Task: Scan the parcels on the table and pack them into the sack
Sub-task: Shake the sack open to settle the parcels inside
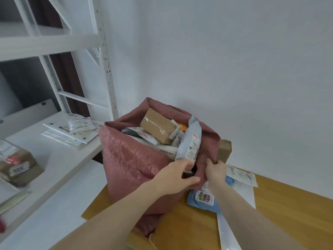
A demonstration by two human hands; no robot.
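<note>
Dusty-pink woven sack [133, 159] stands upright on the wooden table [288, 213], near its back-left corner, mouth open and rim rolled down. It is packed nearly to the top: a taped brown cardboard box [158, 127] lies tilted on the heap, white mailers beneath it, and a grey poly mailer [191, 141] stands on end against the sack's near-right rim.

Left hand [176, 177] grips the lower end of the grey poly mailer at the near rim, fingers curled round it. Right hand [215, 168] pinches a fold of the sack's rim just beside the left.

On the table right of the sack: a blue poly parcel [203, 197] with a printed label, touching the sack's base; white mailers past it; a cardboard box [224, 150] behind the sack.

White shelving [54, 156] to the left carries flat white mailers [72, 132] and a taped brown box [18, 165].
</note>
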